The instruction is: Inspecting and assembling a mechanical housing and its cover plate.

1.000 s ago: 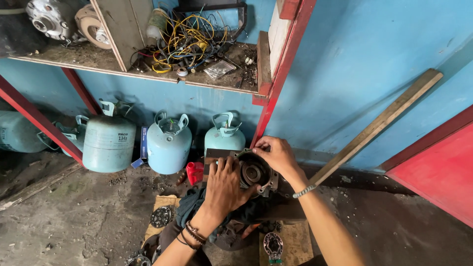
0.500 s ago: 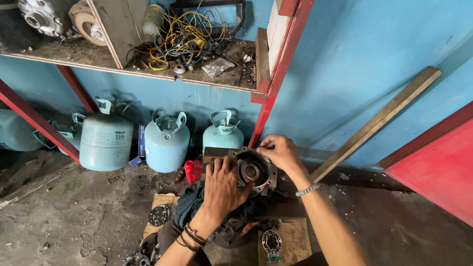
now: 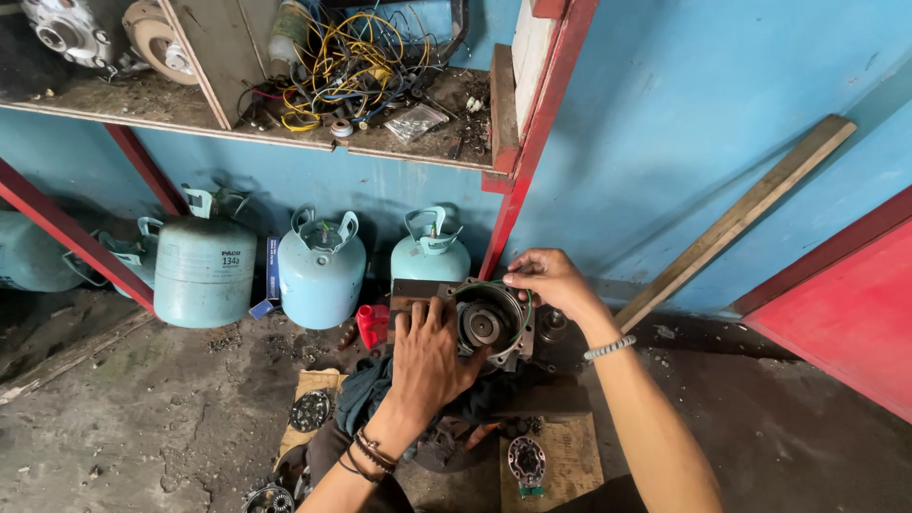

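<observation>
Head view: the left hand [image 3: 429,359] lies flat, fingers spread, on the round dark metal compressor housing [image 3: 487,325]. Just beyond, the right hand [image 3: 554,280] pinches a thin green ring [image 3: 472,285] at its rim. Pale blue gas cylinders [image 3: 321,269] stand behind.

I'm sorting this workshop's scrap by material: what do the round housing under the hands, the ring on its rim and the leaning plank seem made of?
The round housing looks like cast metal, dull grey and grimy, with a machined hub. The green ring that the right hand pinches is thin and bends, so probably rubber. The plank looks like bare, weathered wood with visible grain.
</observation>
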